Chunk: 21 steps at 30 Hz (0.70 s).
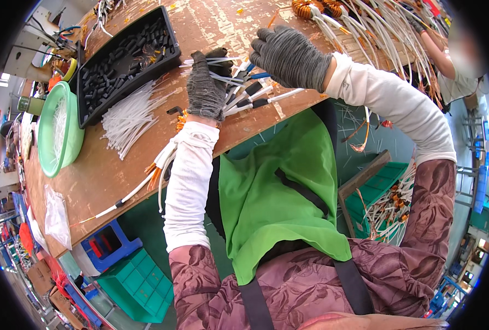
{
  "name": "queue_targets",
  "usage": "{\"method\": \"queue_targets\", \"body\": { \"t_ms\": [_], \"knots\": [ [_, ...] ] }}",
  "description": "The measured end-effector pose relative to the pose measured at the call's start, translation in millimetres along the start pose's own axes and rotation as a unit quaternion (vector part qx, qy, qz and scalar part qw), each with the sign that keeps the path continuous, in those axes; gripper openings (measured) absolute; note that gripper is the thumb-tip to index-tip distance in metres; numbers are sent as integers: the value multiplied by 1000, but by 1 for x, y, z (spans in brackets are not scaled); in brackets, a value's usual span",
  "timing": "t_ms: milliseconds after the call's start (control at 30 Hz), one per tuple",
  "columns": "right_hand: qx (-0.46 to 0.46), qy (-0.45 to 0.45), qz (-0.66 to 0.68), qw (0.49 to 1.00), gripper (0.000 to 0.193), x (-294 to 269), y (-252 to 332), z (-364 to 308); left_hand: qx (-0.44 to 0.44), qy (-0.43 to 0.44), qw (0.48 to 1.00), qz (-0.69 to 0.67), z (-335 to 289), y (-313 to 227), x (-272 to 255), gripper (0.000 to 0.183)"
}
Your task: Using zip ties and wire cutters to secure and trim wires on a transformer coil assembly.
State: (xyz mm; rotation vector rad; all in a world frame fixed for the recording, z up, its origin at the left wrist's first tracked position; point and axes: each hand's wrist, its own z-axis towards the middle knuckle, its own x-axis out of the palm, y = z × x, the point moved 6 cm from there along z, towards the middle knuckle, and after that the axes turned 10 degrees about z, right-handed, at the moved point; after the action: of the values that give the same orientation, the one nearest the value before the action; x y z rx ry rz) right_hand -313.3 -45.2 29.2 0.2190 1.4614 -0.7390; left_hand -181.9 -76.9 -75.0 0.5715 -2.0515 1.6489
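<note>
Both my hands wear grey knitted gloves and work above the wooden table. My left hand [207, 91] is closed, with thin white cable ties [229, 80] sticking out from its fingers. White cables with black sleeves [250, 100] lie beside it, toward the table's near edge. To its right, my right hand [293, 58] has curled fingers around a tool with blue handles [260, 75], which looks like pliers; its jaws are hidden. Under my left wrist hangs a bundle of white cables with orange copper wire [162, 159].
A black tray [174, 54] of short black sleeves stands at left, near loose white cable ties [131, 118] and a green basin [75, 144]. Copper-wound coils [306, 9] with white cables lie at far right, near another person [448, 69]. Green crates [140, 286] stand below.
</note>
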Motion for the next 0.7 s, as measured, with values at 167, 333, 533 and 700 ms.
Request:
{"method": "queue_targets", "body": {
  "t_ms": [167, 333, 533, 700],
  "knots": [
    [18, 26, 106, 994, 18, 1, -5, -10, 6, 5, 1000, 4, -6, -2, -1, 45],
    [85, 38, 63, 994, 28, -15, -30, -25, -11, -43, 999, 5, -9, -3, 1, 48],
    [84, 72, -46, 993, 57, -28, -32, -18, -2, -32, 999, -13, -6, 0, -6, 44],
    [23, 17, -61, 998, 32, -22, -29, -11, 9, -17, 999, 29, -1, -4, 4, 52]
  ]
}}
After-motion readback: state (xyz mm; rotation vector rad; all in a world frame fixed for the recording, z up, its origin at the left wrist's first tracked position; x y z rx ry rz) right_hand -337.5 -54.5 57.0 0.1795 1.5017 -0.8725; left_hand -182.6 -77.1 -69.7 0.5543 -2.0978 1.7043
